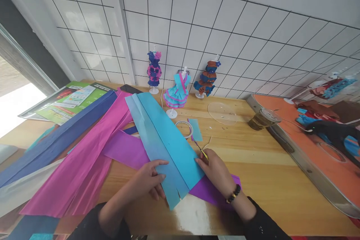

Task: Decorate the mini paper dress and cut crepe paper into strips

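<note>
Left hand (149,180): lying flat at the lower centre of the frame, fingers stretched out and close together, pressing down and gripping nothing.
Right hand (216,172): fingers clamping on what look like small scissors (200,149), whose yellow and purple tip is poking out at the paper's right edge.
Blue paper (160,131): a long folded strip running from centre frame down to both hands, lying over the purple paper (126,150) on the bench (267,165).
Progress: short slits are showing in the strip's near end. The long stretch above the hands is looking uncut, so most of the cutting appears to be remaining.
Cup (263,119): standing right of centre, lidded and holding a dark drink.
Orange tray (323,165): lying along the right edge, carrying coloured scraps and a black object too blurred to name.
Other sheets: pink paper (92,157) and dark blue paper (62,135) are spreading across the left.
Back row: three small dress forms (177,90) are standing by the tiled wall, wearing paper dresses.
</note>
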